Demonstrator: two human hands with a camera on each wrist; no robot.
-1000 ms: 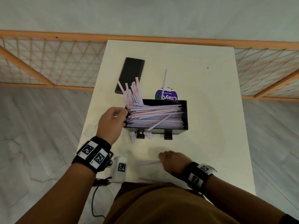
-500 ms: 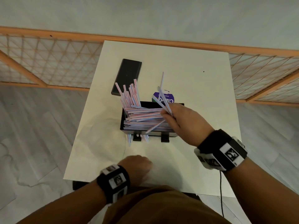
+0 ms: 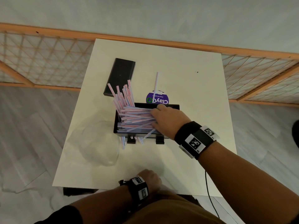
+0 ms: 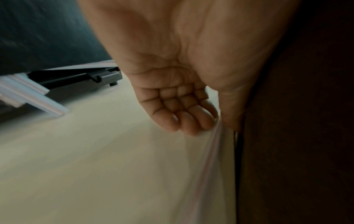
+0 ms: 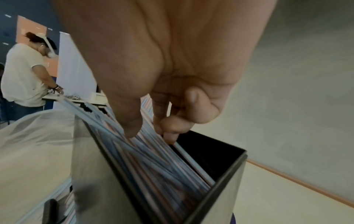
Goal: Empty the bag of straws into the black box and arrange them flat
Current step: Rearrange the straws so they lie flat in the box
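Note:
The black box [image 3: 175, 105] stands mid-table, piled with pink-and-blue striped straws [image 3: 135, 118] lying mostly crosswise; a bunch sticks up over its left end. My right hand [image 3: 153, 118] reaches into the box from the right. In the right wrist view its thumb and curled fingers [image 5: 170, 136] close on straws [image 5: 153, 166] inside the box [image 5: 226, 181]. My left hand [image 3: 152, 175] rests at the table's front edge and pinches a single straw [image 4: 208, 153] between thumb and curled fingers [image 4: 191, 125]. The clear bag [image 3: 100, 143] lies crumpled left of the box.
A black lid [image 3: 120, 76] lies behind the box on the left. One loose straw [image 3: 156, 83] crosses a purple round sticker [image 3: 157, 99]. Some straws [image 3: 123, 142] poke out under the box front. A cable [image 3: 209, 193] hangs at the front; a person [image 5: 25, 75] stands far off.
My right hand has gone down into the box with the straws it carried. My left hand stays at the front edge. The view shifted slightly.

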